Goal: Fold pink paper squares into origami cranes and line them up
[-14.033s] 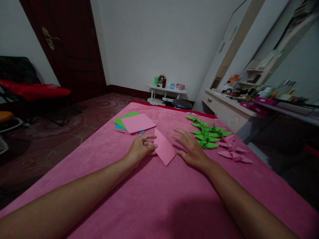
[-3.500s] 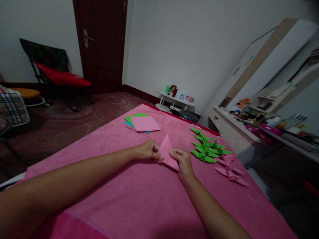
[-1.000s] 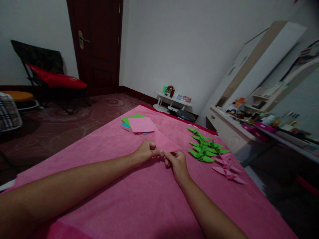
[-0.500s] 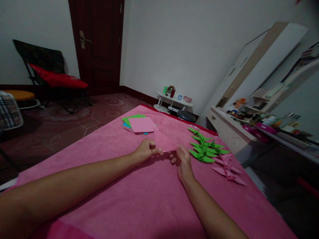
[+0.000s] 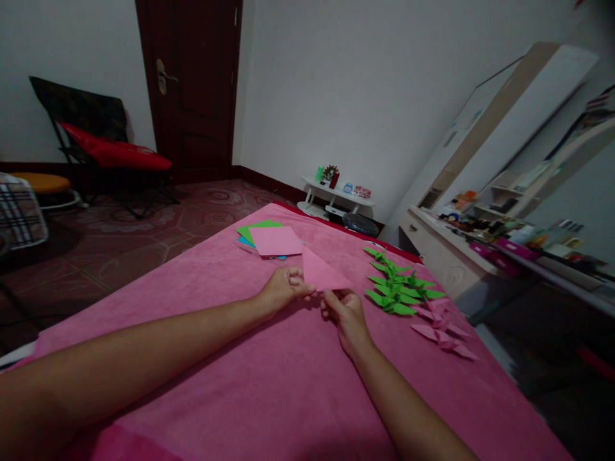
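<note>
A sheet of pink origami paper (image 5: 323, 271), folded into a triangle, is held up just above the pink cloth (image 5: 269, 384). My left hand (image 5: 287, 286) pinches its lower left corner between thumb and fingers. Along the bottom edge, right of centre, my right hand (image 5: 344, 314) grips the paper, thumb on the near side and fingers behind. Just beyond the triangle lies a stack of square paper (image 5: 277, 241), pink on top with green and blue sheets fanned out below. To the right sit several green paper cranes (image 5: 393, 288) and a few pink paper cranes (image 5: 444, 337).
A white dressing table (image 5: 442, 246) crowded with small items stands past the right edge. Beyond the far edge is a low white shelf (image 5: 336, 192) with small ornaments. A folding chair (image 5: 91, 128) with a red cloth stands at the far left by a dark door (image 5: 192, 83).
My right hand has shifted left along the triangle's lower edge, its thumb now on the paper. The triangle faces me more plainly. My left hand stays at its corner.
</note>
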`<state>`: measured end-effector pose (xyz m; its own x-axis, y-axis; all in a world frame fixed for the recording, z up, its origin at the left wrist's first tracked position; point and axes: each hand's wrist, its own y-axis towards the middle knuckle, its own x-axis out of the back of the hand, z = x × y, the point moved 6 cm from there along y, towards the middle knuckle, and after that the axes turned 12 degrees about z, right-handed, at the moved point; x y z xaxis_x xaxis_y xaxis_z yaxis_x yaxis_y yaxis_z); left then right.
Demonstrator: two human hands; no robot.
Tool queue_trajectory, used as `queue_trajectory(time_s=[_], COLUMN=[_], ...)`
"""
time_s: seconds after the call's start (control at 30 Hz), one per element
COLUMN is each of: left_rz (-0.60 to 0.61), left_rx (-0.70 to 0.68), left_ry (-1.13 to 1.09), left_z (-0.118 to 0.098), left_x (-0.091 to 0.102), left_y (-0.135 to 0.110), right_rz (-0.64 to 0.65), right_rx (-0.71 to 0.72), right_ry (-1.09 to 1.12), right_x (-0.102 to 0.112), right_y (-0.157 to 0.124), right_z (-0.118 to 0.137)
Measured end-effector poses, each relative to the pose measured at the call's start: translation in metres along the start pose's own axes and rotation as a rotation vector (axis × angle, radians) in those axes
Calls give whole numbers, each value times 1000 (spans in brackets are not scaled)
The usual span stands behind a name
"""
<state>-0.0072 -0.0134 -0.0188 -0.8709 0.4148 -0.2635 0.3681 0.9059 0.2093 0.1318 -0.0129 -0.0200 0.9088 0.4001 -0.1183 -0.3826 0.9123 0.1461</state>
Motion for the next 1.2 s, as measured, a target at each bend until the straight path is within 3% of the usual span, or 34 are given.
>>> queue_trajectory(time_s=[0.1,0.27,0.53,0.83,1.03,1.2], left_rz=[12,64,114,86,95,58], left_rx=[31,103,18,-21,9,57], left_ry=[15,191,308,107,109,141], left_z=[5,7,-4,-6,-5,-5], left_x=[-1,-6,-8,-8,-7,-4], left_y=[1,0,-1,-3,-3,-4], right_rz=[-32,-142,-98,25,95,78], right_rx=[-15,81,59,6,12,20], right_ry=[-85,-70,-26,-146,-195,-208], right_x=[1,11,9,-5,-9,-9], right_y=[0,-2,-2,-1,-4,-5], right_z=[-4,-1,0,-1,2,2])
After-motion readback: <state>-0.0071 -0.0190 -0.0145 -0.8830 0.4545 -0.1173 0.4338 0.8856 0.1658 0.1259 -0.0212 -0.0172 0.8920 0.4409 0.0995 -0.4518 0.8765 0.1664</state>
